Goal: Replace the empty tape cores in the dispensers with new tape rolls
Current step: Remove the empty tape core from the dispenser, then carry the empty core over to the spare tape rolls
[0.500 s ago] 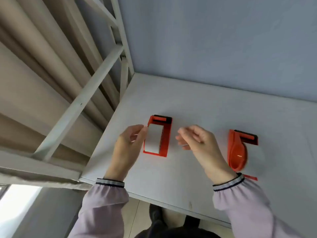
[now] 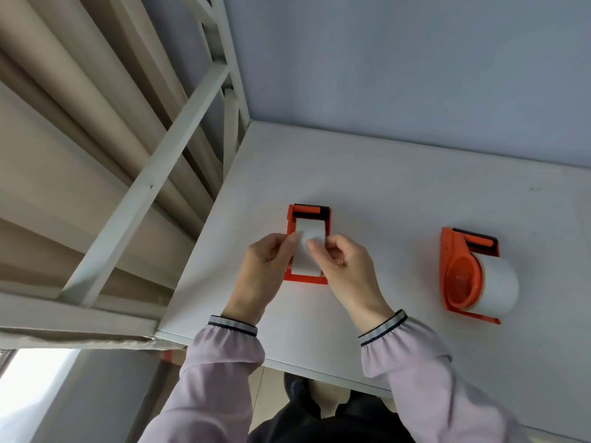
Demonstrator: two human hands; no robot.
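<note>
Two orange tape dispensers rest on a white table [image 2: 399,187]. The left dispenser [image 2: 319,214] holds a pale tape roll [image 2: 308,263] and has a black roller at its far end. My left hand [image 2: 265,270] grips the roll's left side, thumb on top. My right hand [image 2: 345,270] presses its fingertips on the roll's top right, apparently picking at the tape surface. The right dispenser [image 2: 460,276] lies on its side with a pale tape roll [image 2: 497,284] mounted in it, untouched.
A blue-grey wall [image 2: 415,65] stands behind the table. A white metal frame [image 2: 166,148] and beige curtains lie to the left, beyond the table's left edge. The table's near edge runs below my wrists.
Both hands have closed in on the left dispenser's roll; the right hand, earlier hovering apart to the right, now touches the roll's top.
</note>
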